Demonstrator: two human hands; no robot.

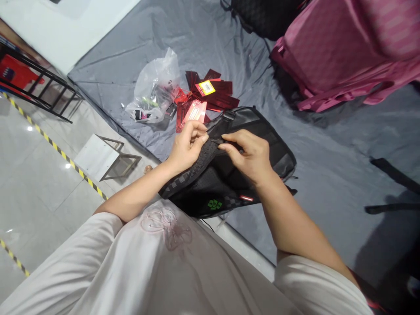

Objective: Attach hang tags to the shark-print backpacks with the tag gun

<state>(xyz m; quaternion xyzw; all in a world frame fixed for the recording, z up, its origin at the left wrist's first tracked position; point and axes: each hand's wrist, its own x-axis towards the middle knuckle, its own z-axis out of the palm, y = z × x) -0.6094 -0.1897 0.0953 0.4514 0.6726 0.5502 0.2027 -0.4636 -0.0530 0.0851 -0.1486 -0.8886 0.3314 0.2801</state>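
A black backpack (pixel 272 144) with checkered patches and a small green print lies against my body at the edge of the covered table. Across it runs a dark padded shoulder strap (pixel 207 158). My left hand (pixel 190 146) is closed in a pinch on the strap's edge. Just to the right, my right hand (pixel 251 154) pinches the same strap between thumb and fingertips, close to a plastic buckle (pixel 229 115). Whatever small part lies between the fingertips is too small to make out. Beyond the left hand are several dark red tags (pixel 223 101), one with a yellow label.
A clear plastic bag (pixel 154 85) with small items sits beside the tags on the grey cloth (pixel 328 166). A pink backpack (pixel 341 48) and another black bag (pixel 265 15) are at the far right. A stool (pixel 96 155) stands on the floor at left.
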